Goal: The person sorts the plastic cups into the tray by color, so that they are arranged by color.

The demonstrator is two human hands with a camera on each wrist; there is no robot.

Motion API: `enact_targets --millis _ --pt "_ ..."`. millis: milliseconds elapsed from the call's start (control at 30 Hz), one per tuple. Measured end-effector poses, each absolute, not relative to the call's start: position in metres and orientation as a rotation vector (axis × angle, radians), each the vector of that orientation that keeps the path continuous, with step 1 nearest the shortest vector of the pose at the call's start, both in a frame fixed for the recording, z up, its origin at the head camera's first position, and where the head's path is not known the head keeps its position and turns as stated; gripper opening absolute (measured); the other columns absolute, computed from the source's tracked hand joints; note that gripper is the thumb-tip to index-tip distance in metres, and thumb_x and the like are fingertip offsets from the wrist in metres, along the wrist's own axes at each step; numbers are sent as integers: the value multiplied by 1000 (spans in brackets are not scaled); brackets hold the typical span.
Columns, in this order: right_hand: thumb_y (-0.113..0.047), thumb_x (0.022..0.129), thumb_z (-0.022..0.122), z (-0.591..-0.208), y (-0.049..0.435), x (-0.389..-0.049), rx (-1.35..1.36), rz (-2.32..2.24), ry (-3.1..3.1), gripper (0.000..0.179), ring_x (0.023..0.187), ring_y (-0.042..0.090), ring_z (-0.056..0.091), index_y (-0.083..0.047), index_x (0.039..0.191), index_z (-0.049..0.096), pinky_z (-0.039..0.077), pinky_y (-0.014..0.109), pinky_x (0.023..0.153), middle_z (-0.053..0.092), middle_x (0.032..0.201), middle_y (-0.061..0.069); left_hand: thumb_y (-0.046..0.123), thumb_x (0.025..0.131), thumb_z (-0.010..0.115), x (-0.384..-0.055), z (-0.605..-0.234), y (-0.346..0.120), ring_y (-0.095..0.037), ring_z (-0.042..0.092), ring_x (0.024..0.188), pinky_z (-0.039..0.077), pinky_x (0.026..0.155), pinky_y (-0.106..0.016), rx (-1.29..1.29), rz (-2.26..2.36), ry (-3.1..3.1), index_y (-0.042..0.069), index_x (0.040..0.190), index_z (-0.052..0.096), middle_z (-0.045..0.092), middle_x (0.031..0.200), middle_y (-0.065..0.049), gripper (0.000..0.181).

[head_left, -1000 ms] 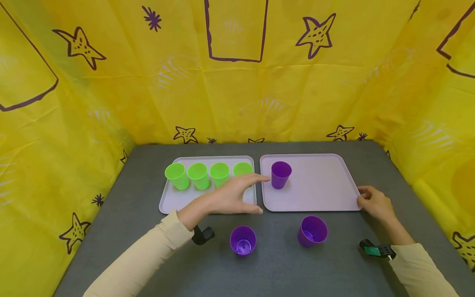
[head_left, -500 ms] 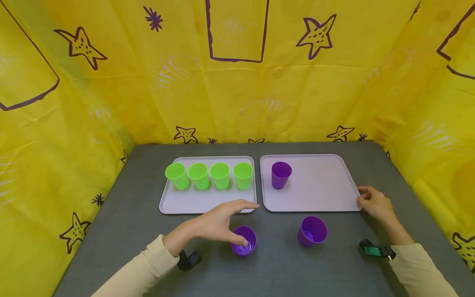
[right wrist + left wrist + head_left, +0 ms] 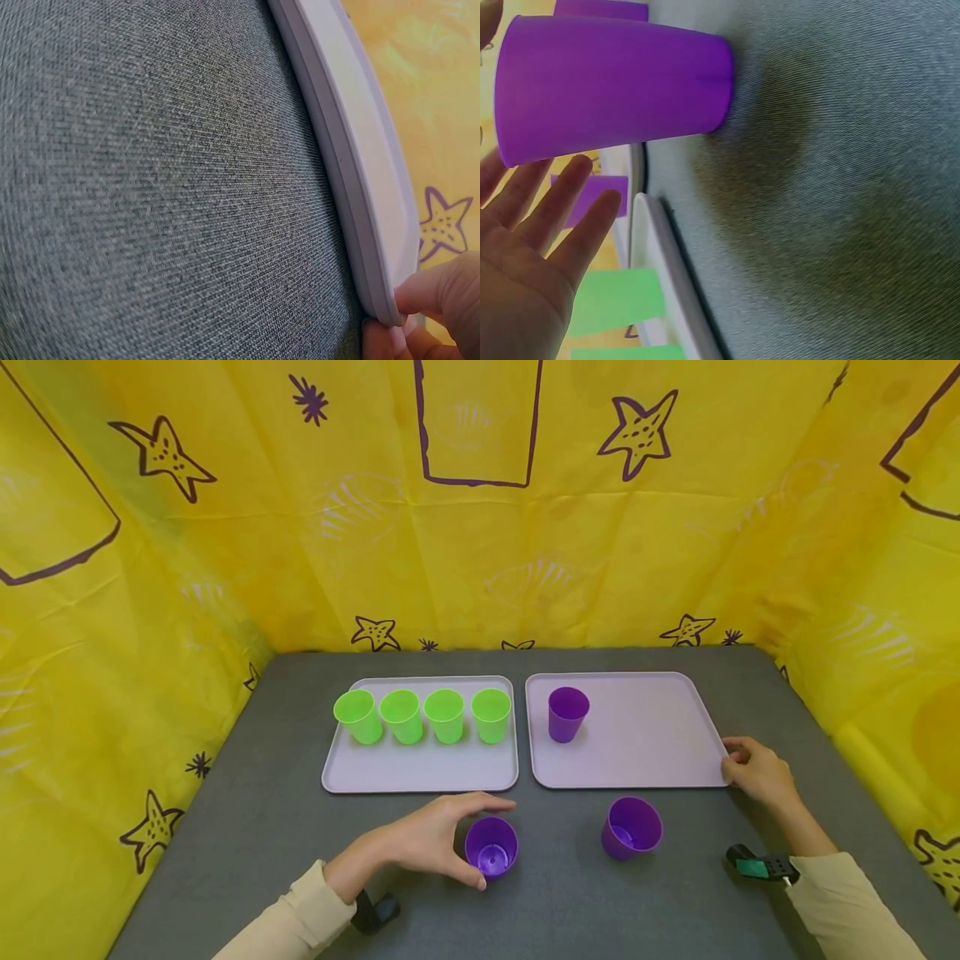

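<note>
My left hand (image 3: 431,839) is spread about a purple cup (image 3: 491,847) standing upright on the dark table, thumb on its near side and fingers on its far side. In the left wrist view the fingers (image 3: 574,225) are straight beside that cup (image 3: 615,86), not curled round it; contact is unclear. At the near right corner of the right-hand tray (image 3: 645,752), my right hand (image 3: 761,772) pinches the rim, the thumb (image 3: 427,289) above and fingers below. A second purple cup (image 3: 566,714) stands on this tray, and a third purple cup (image 3: 632,828) on the table in front of it.
To the left lies another pale tray (image 3: 420,772) with a row of several green cups (image 3: 444,717) along its far side. Yellow patterned cloth (image 3: 480,552) walls the back and both sides of the grey table (image 3: 555,910).
My left hand has come back from between the trays toward me and down to the nearer left purple cup, fingers parted around it. The right hand stays at the tray corner.
</note>
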State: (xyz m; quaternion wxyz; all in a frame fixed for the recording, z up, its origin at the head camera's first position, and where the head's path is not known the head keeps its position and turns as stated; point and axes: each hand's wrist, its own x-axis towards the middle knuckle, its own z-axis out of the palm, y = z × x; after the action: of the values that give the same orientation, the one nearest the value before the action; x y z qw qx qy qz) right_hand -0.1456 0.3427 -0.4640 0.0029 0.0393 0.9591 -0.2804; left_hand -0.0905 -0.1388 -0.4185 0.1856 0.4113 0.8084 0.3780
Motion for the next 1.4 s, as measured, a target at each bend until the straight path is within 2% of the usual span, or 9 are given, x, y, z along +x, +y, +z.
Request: enact_targets --millis 200,467,1067,1300,1400 --pt "-15 83 50 -466 344 -146 128 -876 3019 39 63 13 55 5 117 52 37 27 57 64 86 17 29 66 82 -90 -429 -140 -12 52 117 41 99 -27 1172 1118 2234 16 134 43 54 130 -2 79" --pt "-16 83 50 -466 344 -146 127 -870 3021 39 63 13 54 4 117 52 36 27 57 64 86 16 29 67 81 -90 -432 -139 -14 58 105 46 92 -24 1132 1173 2199 23 127 48 60 117 3 69" --pt "-15 83 49 -465 343 -146 112 -873 3039 39 60 12 55 5 116 52 37 26 56 64 86 18 27 69 80 -99 -423 -128 -14 59 103 48 89 -27 1107 1147 2192 17 128 49 60 116 0 68" --pt "-15 83 49 -464 342 -146 117 -876 3027 39 60 12 55 5 116 52 37 26 56 64 86 17 27 69 80 -111 -408 -117 -12 58 105 48 90 -26 1112 1140 2196 25 130 43 58 119 3 71" --pt "-15 83 49 -464 342 -146 117 -878 3025 39 60 12 55 5 116 52 37 26 56 64 86 17 27 68 81 -117 -403 -111 -12 57 105 48 90 -25 1122 1147 2215 24 128 43 58 117 3 71"
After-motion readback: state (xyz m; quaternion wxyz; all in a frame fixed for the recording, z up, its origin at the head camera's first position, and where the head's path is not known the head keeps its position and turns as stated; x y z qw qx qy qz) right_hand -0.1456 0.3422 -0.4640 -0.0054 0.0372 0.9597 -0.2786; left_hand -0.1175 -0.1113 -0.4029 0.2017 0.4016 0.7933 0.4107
